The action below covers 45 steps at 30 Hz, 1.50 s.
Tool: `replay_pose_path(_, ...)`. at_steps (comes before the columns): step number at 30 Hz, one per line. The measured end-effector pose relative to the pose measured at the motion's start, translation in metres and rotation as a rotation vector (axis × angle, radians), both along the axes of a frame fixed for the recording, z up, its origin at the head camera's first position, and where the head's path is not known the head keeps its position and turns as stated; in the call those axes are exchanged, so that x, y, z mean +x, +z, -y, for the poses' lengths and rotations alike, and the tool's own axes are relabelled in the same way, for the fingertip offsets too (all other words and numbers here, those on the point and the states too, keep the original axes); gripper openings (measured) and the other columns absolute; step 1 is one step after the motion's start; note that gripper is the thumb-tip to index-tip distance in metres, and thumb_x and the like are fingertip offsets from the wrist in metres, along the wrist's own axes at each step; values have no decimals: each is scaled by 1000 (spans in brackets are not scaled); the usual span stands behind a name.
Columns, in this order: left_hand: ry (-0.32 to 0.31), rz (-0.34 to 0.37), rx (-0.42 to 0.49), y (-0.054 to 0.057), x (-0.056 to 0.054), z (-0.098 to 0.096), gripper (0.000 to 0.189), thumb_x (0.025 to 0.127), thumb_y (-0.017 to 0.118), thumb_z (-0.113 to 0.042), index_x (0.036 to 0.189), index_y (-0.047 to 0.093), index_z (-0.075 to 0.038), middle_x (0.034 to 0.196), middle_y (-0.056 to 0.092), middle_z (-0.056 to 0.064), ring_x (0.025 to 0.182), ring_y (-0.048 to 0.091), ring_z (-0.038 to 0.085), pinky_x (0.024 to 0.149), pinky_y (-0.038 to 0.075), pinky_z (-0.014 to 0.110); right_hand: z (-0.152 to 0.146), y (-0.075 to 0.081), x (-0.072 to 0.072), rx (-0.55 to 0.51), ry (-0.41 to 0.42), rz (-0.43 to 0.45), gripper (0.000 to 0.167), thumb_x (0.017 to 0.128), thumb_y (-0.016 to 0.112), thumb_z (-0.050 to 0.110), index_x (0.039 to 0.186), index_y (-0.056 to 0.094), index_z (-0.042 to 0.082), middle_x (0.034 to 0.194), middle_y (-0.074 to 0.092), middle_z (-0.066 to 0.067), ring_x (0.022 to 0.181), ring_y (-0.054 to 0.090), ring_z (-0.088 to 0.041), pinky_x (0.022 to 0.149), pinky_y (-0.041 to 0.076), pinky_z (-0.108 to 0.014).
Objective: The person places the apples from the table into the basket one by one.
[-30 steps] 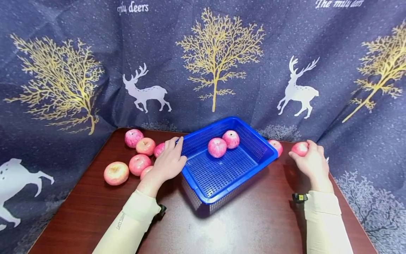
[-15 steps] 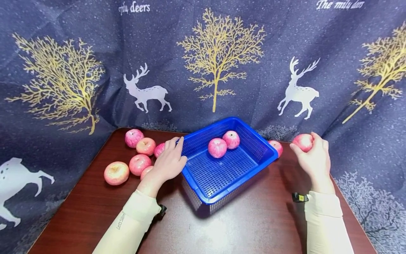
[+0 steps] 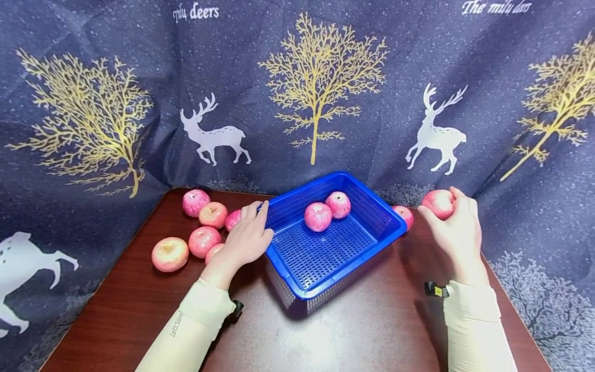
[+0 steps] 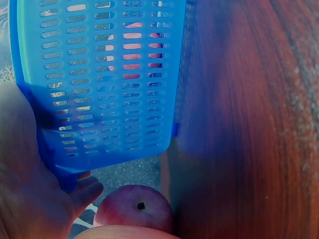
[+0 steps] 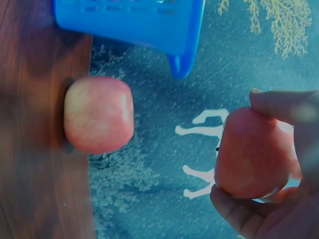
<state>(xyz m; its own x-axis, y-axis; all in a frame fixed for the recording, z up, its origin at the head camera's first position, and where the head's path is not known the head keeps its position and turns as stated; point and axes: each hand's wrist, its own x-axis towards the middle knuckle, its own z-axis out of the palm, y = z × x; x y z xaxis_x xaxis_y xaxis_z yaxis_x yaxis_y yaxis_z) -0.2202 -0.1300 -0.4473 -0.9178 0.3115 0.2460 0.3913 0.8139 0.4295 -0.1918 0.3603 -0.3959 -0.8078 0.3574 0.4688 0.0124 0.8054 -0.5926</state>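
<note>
My left hand (image 3: 247,235) grips the left rim of a blue plastic basket (image 3: 297,294) with slotted walls. Two red apples, one at the front (image 3: 318,217) and one behind it (image 3: 338,204), lie inside. In the left wrist view the fingers (image 4: 88,193) show at the rim's edge, beside the basket wall (image 4: 114,89). At the right, my right hand (image 3: 457,235) holds a red apple (image 3: 438,203) between thumb and fingers, raised above the table. The right wrist view shows this held apple (image 5: 254,154) from the side, pinched at both ends.
Another apple (image 3: 403,217) sits on the table just right of the basket, partly hidden by it. Several apples, among them a yellowish one (image 3: 170,254), are grouped on the left of the brown table (image 3: 372,330). A dark patterned cloth (image 3: 279,103) hangs behind the table.
My right hand has lifted its apple off the table, then shifted slightly left with it. The left hand and the basket have stayed in place.
</note>
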Motion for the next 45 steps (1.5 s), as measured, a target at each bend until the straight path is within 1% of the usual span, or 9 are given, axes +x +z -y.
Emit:
replay_pose_path(5, 0, 4, -3, 0, 0, 0, 76, 103, 55, -22, 171, 35, 5, 172, 35, 28, 157, 34, 46, 124, 39, 60, 11, 5, 3, 11, 12, 3, 91, 94, 83, 50, 170, 46, 16, 160, 53, -24, 139, 55, -50, 107, 43, -74)
replay_pose_path(7, 0, 1, -6, -1, -1, 1, 75, 103, 53, -23, 171, 34, 5, 172, 35, 28, 156, 34, 46, 124, 38, 60, 14, 6, 3, 22, 25, -6, 91, 94, 83, 50, 170, 46, 15, 160, 53, -24, 140, 54, -50, 107, 43, -74)
replay_pose_path(13, -2, -4, -3, -2, -2, 1, 75, 103, 52, -22, 170, 34, 6, 172, 36, 28, 156, 35, 46, 124, 39, 60, 29, 6, 2, 54, 100, -95, 88, 92, 89, 38, 165, 51, 7, 151, 57, -28, 138, 55, -49, 109, 44, -69)
replay_pose_path(18, -6, -14, -2, -1, -3, 0, 75, 102, 53, -21, 170, 35, 7, 171, 36, 29, 155, 35, 46, 124, 39, 60, 40, 7, 3, 55, 133, -120, 89, 89, 93, 34, 163, 52, 6, 149, 58, -29, 135, 56, -49, 106, 44, -69)
replay_pose_path(22, -6, -8, -3, 1, -2, 1, 76, 102, 55, -22, 170, 35, 7, 171, 36, 29, 155, 35, 46, 124, 39, 59, 47, 9, 2, 56, 151, -117, 90, 88, 93, 35, 163, 52, 6, 148, 59, -29, 133, 57, -49, 105, 44, -68)
replay_pose_path(27, -3, -5, -7, 1, -2, 1, 77, 102, 56, -22, 170, 35, 6, 171, 36, 28, 155, 35, 46, 124, 38, 59, 54, 9, 1, 75, 181, -95, 88, 91, 90, 35, 163, 51, 4, 148, 58, -29, 129, 58, -50, 102, 45, -67)
replay_pose_path(33, -5, -7, -10, -1, -2, -1, 76, 102, 56, -22, 170, 35, 6, 171, 36, 28, 155, 35, 45, 125, 37, 58, 63, 10, 0, 83, 227, -77, 87, 91, 90, 34, 163, 52, 5, 151, 57, -28, 135, 57, -49, 106, 46, -67)
replay_pose_path(40, -6, -2, -7, -1, -2, -2, 77, 101, 55, -22, 170, 35, 7, 170, 36, 29, 154, 35, 46, 124, 38, 58, 74, 14, -4, 121, 286, -76, 86, 90, 91, 35, 160, 53, 2, 143, 59, -29, 130, 57, -47, 103, 48, -68)
replay_pose_path(45, -1, -4, -4, 0, -1, -2, 77, 101, 56, -21, 170, 34, 6, 170, 36, 28, 154, 36, 46, 123, 39, 58, 82, 19, -8, 136, 311, -64, 87, 90, 92, 38, 161, 54, 4, 145, 59, -27, 130, 59, -47, 101, 50, -68)
